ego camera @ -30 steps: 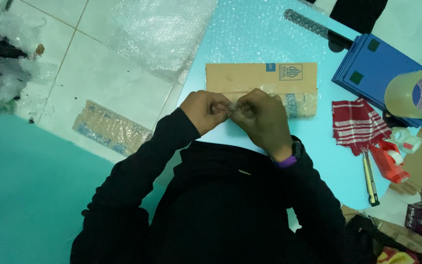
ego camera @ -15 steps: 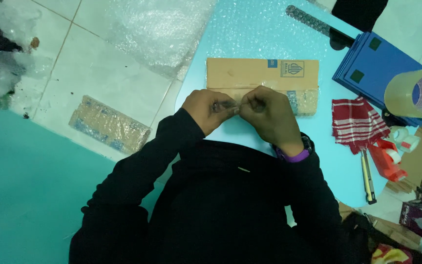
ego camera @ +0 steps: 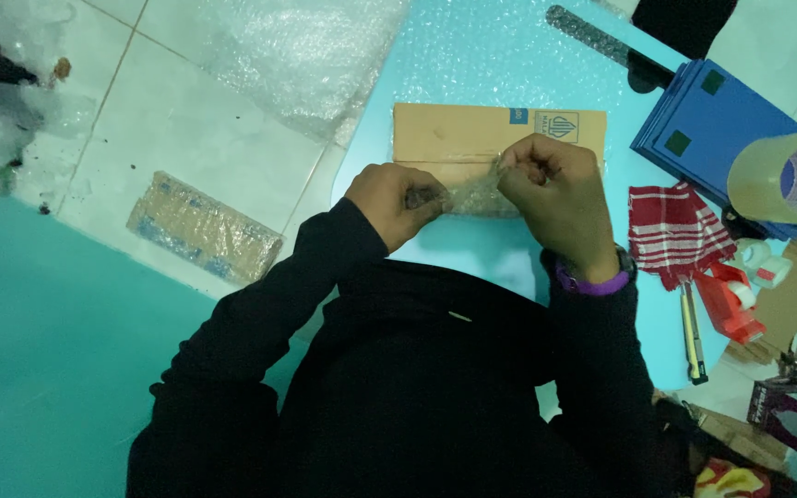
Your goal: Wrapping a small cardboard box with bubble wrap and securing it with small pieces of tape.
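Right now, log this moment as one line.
left hand: shut on bubble wrap strip | right hand: shut on bubble wrap strip | under hands: cardboard box on bubble wrap sheet | at right: tape roll

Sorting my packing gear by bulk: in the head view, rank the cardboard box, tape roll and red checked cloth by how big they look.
1. cardboard box
2. tape roll and red checked cloth: look alike, so unranked.

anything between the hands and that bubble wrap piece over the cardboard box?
Nothing visible. Left hand and right hand both pinch the bubble wrap piece directly, just above the cardboard box.
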